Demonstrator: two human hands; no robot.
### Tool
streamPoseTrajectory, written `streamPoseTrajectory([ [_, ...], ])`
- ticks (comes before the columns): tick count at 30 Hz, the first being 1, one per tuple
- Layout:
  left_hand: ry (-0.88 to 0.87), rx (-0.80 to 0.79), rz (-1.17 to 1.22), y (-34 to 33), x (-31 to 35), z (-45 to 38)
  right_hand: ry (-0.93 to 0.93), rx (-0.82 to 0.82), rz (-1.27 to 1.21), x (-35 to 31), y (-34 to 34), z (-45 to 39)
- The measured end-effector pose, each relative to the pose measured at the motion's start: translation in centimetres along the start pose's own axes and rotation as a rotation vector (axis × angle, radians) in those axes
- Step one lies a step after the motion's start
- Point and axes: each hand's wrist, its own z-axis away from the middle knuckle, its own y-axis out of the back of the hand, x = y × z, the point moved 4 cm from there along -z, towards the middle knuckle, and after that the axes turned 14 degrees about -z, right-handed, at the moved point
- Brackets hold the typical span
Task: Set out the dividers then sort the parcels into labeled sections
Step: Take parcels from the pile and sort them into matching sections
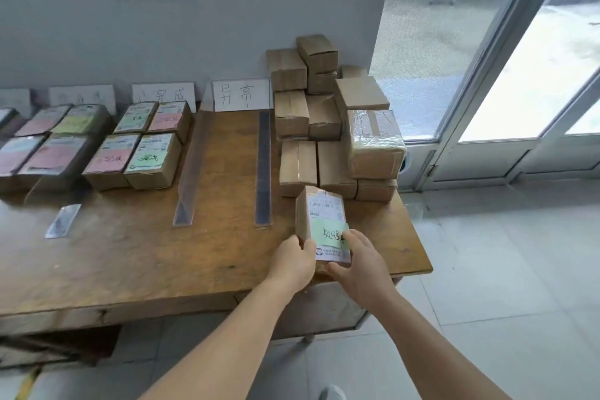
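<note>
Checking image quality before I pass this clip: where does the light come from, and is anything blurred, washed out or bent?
Head view: daylight enters through the glass door at right, whose lower panes are blown out white; the wide lens bends the door frame and the table edge; the far-left parcels and their signs are soft, while the held parcel between left hand and right hand stays fairly sharp.

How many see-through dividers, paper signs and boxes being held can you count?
Clear dividers: 3
Paper signs: 4 (the leftmost is cut off by the picture's edge)
Held parcel: 1
Total: 8
</note>
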Motion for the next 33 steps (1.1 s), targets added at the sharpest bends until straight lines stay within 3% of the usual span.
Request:
streamPoseTrajectory([
  [8, -0.014, 0.071, -0.144, 0.2, -0.4, -1.6, -0.02, -0.057, 0.044, -0.8, 1.0, -1.3],
  [12, -0.156, 0.164, -0.133, 1.9, 3.4, -2.5, 0.069, 0.164, -0.024, -1.9, 4.0, -3.6],
  [18, -0.305, 0.103, -0.04, 3.7, 11.7, -4.3, 0.102, 0.424, -0.077, -2.5, 9.4, -8.0],
  [25, -0.257, 0.032, -0.013, 3.2, 16.7, -8.3, 0.012, 0.403, -0.139, -1.2, 12.5, -12.7],
  [33, -0.206, 0.009, 0.135, 2.5, 16.7, -9.6, -0.051, 0.407, -0.21, -0.4, 12.2, -14.3],
])
